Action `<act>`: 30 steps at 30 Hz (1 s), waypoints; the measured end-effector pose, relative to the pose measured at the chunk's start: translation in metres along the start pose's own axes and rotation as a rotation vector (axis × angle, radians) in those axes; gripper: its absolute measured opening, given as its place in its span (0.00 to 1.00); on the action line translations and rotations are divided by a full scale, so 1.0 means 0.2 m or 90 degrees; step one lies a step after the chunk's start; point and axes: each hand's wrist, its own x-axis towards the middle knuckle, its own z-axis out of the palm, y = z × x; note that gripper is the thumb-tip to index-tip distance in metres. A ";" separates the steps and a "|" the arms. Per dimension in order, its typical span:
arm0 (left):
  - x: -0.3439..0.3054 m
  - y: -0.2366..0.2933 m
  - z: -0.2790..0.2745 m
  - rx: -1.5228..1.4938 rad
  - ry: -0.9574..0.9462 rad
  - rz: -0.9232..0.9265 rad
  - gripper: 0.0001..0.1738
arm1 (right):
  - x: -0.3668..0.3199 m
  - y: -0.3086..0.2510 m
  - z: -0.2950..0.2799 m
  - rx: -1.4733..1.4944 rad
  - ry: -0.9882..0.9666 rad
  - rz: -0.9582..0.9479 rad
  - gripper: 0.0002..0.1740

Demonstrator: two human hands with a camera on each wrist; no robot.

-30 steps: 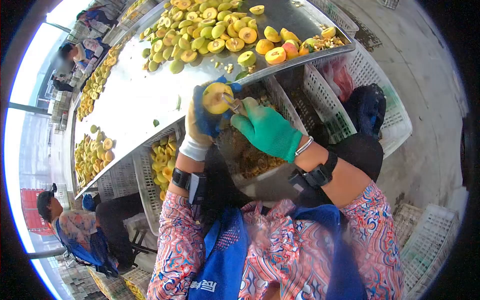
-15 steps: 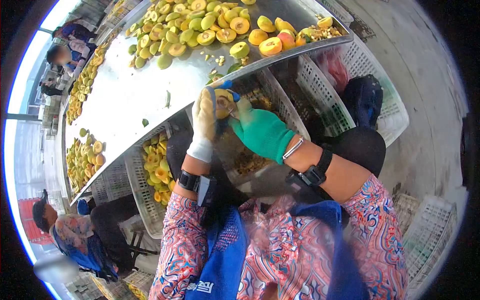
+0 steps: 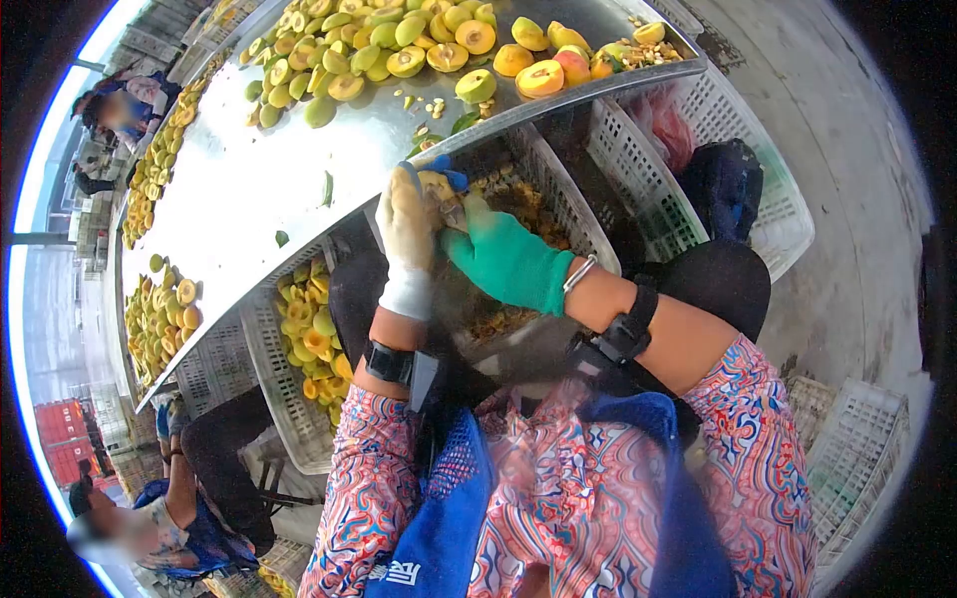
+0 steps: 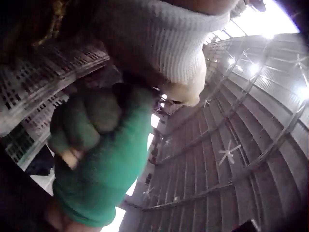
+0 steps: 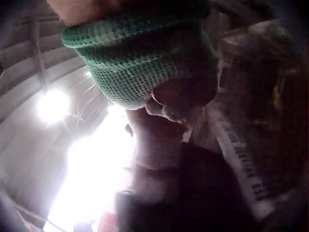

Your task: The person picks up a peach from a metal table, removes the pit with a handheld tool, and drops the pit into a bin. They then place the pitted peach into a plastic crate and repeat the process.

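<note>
My left hand (image 3: 405, 224), in a cream glove with blue on the palm side, holds a halved yellow peach (image 3: 435, 185) just off the table's near edge. My right hand (image 3: 513, 259), in a green knitted glove, grips a small pitting tool against the fruit's cut face. Fingers hide most of the tool; the pale end of its handle (image 4: 71, 158) pokes out of the green fist in the left wrist view. Below the hands is a white crate (image 3: 565, 189) with brownish-yellow scraps in it. The right wrist view is dark and shows mainly the green cuff.
Many peach halves (image 3: 406, 60) are heaped on the metal table (image 3: 239, 189), with pits and scraps (image 3: 648, 58) at its right corner. Another crate (image 3: 289, 419) of halves stands at my left knee. A seated person (image 3: 189, 518) works at the left; others sit farther back.
The peach half has turned from facing up to tilted toward the tool, and the left hand has rotated to show its cream back. The head view has shifted slightly. The seated person at left has leaned back.
</note>
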 end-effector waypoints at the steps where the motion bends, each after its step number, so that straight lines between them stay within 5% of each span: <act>1: -0.01 -0.02 -0.01 0.018 0.009 0.006 0.23 | -0.02 0.01 0.00 0.001 -0.010 0.016 0.18; 3: 0.00 -0.02 -0.01 0.054 0.026 0.023 0.22 | -0.02 -0.08 -0.06 0.003 -0.027 0.045 0.17; 6: 0.04 0.01 -0.01 0.033 0.002 -0.111 0.22 | -0.02 -0.02 -0.03 -0.104 -0.071 0.114 0.16; 9: 0.02 0.09 -0.01 0.180 -0.095 -0.158 0.22 | -0.04 0.00 -0.03 -0.042 -0.041 0.031 0.17; 12: 0.00 0.06 0.03 0.183 -0.032 -0.106 0.23 | -0.04 0.01 -0.02 -0.038 -0.055 0.139 0.18; 16: 0.02 -0.02 0.01 0.104 -0.082 0.085 0.26 | 0.00 0.02 -0.03 0.008 -0.017 0.094 0.18; 20: -0.01 0.12 0.06 -0.285 -0.171 -0.183 0.28 | 0.03 0.05 -0.10 -0.114 -0.014 0.027 0.19; 24: -0.01 0.08 0.05 -0.227 -0.087 -0.152 0.31 | 0.00 0.06 -0.07 -0.031 0.031 0.043 0.20; 30: -0.04 0.10 0.00 -0.388 -0.245 -0.141 0.29 | 0.06 0.08 -0.16 -0.029 0.081 -0.004 0.21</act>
